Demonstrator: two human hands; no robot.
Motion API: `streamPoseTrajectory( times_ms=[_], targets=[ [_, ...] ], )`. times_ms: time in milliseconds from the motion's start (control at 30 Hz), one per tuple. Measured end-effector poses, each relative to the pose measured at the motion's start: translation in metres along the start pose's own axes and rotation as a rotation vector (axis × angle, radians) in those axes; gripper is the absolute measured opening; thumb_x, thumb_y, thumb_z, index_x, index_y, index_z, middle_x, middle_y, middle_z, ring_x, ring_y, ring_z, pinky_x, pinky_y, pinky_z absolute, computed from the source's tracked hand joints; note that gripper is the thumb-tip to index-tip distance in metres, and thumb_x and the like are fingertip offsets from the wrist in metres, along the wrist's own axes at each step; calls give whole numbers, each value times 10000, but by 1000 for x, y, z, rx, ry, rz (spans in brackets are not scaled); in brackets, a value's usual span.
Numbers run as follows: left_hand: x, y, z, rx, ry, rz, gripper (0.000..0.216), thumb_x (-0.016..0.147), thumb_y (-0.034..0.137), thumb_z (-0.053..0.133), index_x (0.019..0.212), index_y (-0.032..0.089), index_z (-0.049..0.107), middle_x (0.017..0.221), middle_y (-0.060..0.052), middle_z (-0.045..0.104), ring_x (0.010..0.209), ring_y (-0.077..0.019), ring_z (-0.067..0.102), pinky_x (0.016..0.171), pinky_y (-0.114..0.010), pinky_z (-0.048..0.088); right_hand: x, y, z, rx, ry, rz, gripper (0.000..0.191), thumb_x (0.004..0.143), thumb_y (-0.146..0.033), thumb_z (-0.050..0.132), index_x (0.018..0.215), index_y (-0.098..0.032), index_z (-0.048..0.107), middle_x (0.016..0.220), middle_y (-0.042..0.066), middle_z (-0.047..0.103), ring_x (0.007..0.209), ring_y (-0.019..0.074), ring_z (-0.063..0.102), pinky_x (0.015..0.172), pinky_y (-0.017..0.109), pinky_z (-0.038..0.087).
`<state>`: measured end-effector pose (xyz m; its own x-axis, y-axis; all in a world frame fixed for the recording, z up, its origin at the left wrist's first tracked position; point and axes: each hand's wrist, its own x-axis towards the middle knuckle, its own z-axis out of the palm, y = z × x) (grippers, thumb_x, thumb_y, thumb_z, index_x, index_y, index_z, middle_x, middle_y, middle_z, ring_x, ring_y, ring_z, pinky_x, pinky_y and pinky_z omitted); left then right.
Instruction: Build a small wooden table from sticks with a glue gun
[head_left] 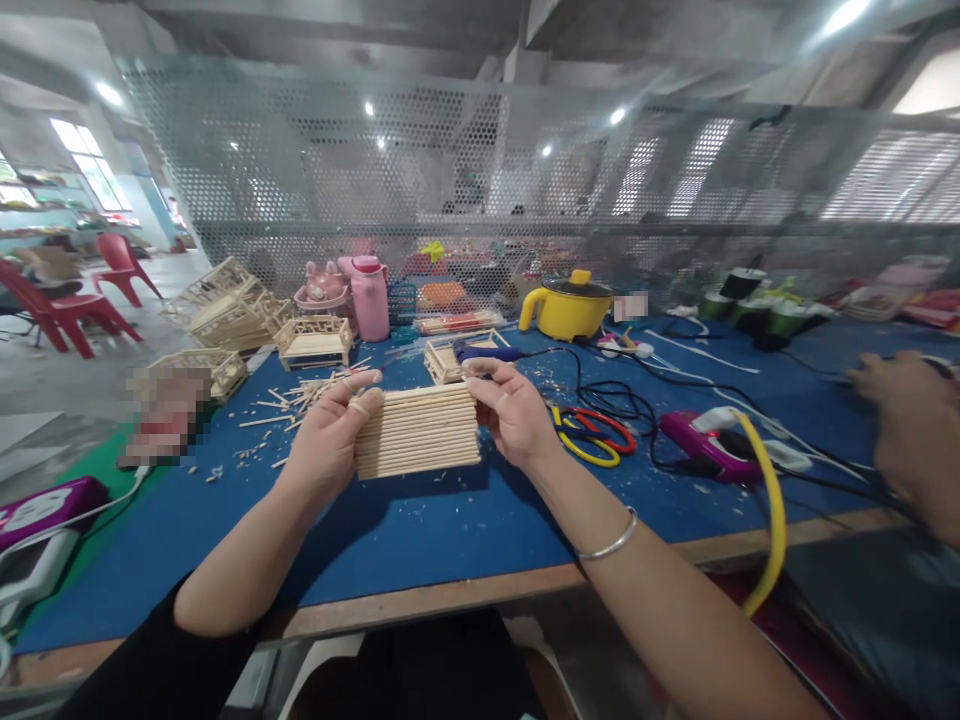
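Note:
Between my two hands, above the blue tabletop, is a flat panel of thin wooden sticks [418, 432] laid side by side. My left hand [337, 425] grips its left edge, thumb on the near face. At the upper right corner, my right hand [514, 410] pinches the panel. Just behind it stands a small wooden stick frame [442, 362], with a dark blue glue gun [487, 353] lying over it. Loose wooden sticks [304, 395] are scattered to the left of the panel.
Several finished stick frames [315, 342] stand at the back left, near a pink thermos [369, 300]. A yellow pot [574, 305] is at the back. Yellow-and-red-handled pliers or scissors [600, 440], cables and a purple power strip [705, 445] lie right. A co-worker's hand [900, 400] is at far right.

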<state>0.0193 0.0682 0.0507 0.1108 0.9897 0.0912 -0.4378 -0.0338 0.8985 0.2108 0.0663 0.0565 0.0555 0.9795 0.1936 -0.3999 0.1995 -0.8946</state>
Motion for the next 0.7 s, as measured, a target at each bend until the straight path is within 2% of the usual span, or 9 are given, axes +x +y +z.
streamPoseTrajectory(
  times_ms=[133, 300, 433, 467, 533, 600, 633, 700],
  targets=[
    [3, -1, -2, -45, 69, -85, 354, 635, 231, 772, 962, 180, 646, 754, -6, 706, 665, -144, 669, 606, -241, 539, 1, 2, -2, -40, 14, -1, 321, 598, -393, 768, 844, -247, 623, 589, -67, 604, 474, 95, 523, 447, 213, 403],
    [6, 0, -3, -81, 112, -132, 297, 677, 169, 719, 968, 164, 660, 753, -5, 708, 653, -129, 669, 595, -221, 545, 2, -1, -7, -178, 76, -38, 415, 702, -616, 611, 836, -224, 629, 500, -32, 593, 400, 111, 509, 370, 215, 349],
    [5, 1, -2, -93, 111, -127, 264, 693, 156, 706, 953, 166, 660, 736, -4, 708, 628, -126, 669, 575, -217, 545, 3, -4, -11, -384, 185, -185, 372, 768, -571, 582, 684, -209, 587, 423, -51, 474, 361, 82, 399, 373, 220, 310],
    [5, 1, -3, -98, 117, -129, 247, 702, 150, 698, 946, 166, 661, 739, -4, 710, 630, -123, 670, 578, -210, 544, 3, -3, -11, -415, 200, -247, 312, 782, -519, 593, 714, -214, 590, 461, -52, 481, 385, 82, 401, 388, 223, 321],
    [6, 1, -4, -112, 126, -149, 230, 729, 145, 673, 957, 171, 660, 747, -9, 715, 641, -127, 676, 583, -212, 547, 4, -1, -11, -427, 202, -395, 196, 778, -397, 632, 898, -245, 600, 654, -30, 572, 510, 101, 489, 458, 232, 385],
    [7, 1, -6, -123, 116, -189, 234, 752, 154, 651, 985, 173, 653, 748, -21, 716, 645, -143, 681, 582, -232, 553, 3, 0, -11, -413, 181, -511, 328, 765, -328, 653, 1077, -285, 564, 923, 5, 617, 734, 137, 573, 593, 258, 452],
    [8, 1, -7, -123, 103, -214, 244, 756, 161, 648, 1000, 172, 649, 744, -28, 715, 641, -150, 682, 579, -242, 555, 3, 0, -11, -413, 162, -536, 347, 771, -335, 651, 1104, -292, 562, 1007, 16, 616, 830, 154, 582, 667, 276, 464],
    [9, 3, -10, -94, 56, -280, 272, 751, 170, 658, 1022, 164, 647, 731, -38, 711, 621, -156, 678, 572, -252, 553, 4, -1, -13, -436, 88, -498, 268, 822, -426, 591, 1036, -267, 620, 995, 30, 643, 892, 176, 587, 771, 307, 455]
  ],
)
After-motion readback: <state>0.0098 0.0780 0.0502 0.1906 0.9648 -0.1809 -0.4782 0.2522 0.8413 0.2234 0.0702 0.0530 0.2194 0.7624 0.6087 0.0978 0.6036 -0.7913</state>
